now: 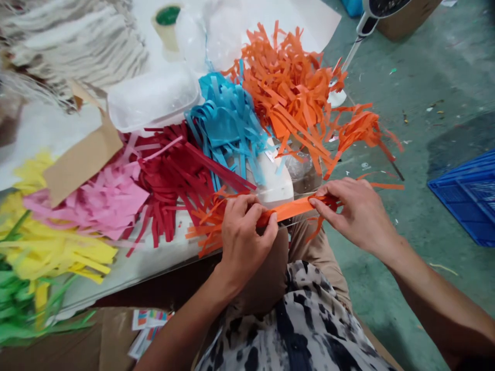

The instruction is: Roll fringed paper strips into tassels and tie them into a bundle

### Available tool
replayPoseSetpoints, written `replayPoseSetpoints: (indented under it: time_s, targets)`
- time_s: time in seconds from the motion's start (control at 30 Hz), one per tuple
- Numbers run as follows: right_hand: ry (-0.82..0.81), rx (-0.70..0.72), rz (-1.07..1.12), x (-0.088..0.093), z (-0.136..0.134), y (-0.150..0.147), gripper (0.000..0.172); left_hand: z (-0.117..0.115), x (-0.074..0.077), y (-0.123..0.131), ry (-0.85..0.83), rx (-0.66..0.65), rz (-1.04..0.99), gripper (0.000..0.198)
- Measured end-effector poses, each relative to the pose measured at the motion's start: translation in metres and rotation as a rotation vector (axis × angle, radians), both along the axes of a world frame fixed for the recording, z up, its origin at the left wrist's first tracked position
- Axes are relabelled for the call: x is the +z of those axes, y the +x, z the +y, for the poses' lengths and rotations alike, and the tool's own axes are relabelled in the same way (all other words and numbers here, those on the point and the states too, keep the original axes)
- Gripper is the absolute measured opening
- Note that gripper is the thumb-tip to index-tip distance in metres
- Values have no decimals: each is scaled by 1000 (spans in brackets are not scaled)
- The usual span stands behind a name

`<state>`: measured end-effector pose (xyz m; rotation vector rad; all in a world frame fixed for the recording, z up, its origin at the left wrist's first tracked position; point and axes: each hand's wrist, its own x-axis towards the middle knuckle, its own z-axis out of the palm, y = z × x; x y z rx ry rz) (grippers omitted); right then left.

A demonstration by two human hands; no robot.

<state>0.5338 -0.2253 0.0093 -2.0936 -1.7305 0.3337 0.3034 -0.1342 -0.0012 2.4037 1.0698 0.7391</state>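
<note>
Between my two hands an orange paper tassel (293, 208) is stretched nearly level, over my lap by the table's front edge. My left hand (247, 234) pinches it at the left, where its cut strips fan out over the table. With thumb and fingers my right hand (351, 212) grips the right end, and a few strips hang below. Just beyond lie a blue fringed paper bundle (228, 118), a dark red one (174, 178) and a large orange fringe pile (290, 82).
Pink (104, 198), yellow (58, 247) and green fringes (17, 299) lie on the left of the white table (127, 273). Behind them are a clear plastic tub (154, 95), a brown card strip (83, 162) and a tape roll (167, 26). A blue crate (469, 198) stands on the floor.
</note>
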Motion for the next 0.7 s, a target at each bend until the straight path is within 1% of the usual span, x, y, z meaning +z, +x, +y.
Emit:
replayPoseSetpoints:
  time_s: [0.13, 0.2, 0.23, 0.27, 0.33, 0.37, 0.43, 0.5, 0.53, 0.6, 0.7]
  targets:
    - [-4, -10, -12, -1, 1, -4, 19, 0, -2, 0, 31, -1, 12, 14]
    - [-10, -12, -52, -2, 1, -6, 18, -1, -2, 0, 75, 10, 39, 6]
    - [-5, -12, -79, -2, 0, -5, 18, -2, -1, 0, 110, 4, 63, 11]
    - [8, -8, -108, -3, -1, -3, 19, -2, 1, 0, 155, -22, 89, 22]
    - [50, 3, -164, -1, -4, 3, 21, -3, 4, 0, 263, -132, 129, 39]
    - [80, 0, -194, 0, -8, 8, 21, -3, 5, 0, 312, -209, 142, 42]
    - [148, -37, -266, 4, -16, 15, 19, -3, 7, 2, 386, -352, 160, 38]
    - [223, -46, -330, 8, -25, 18, 26, -4, 8, 5, 420, -426, 189, 31]
    - [258, -1, -350, 8, -29, 15, 31, -4, 9, 6, 429, -441, 202, 29]
    - [284, 147, -364, 5, -36, 5, 41, -5, 12, 7, 439, -453, 230, 30]
    - [232, 412, -332, -9, -39, -21, 45, -6, 19, 6, 439, -451, 266, 34]
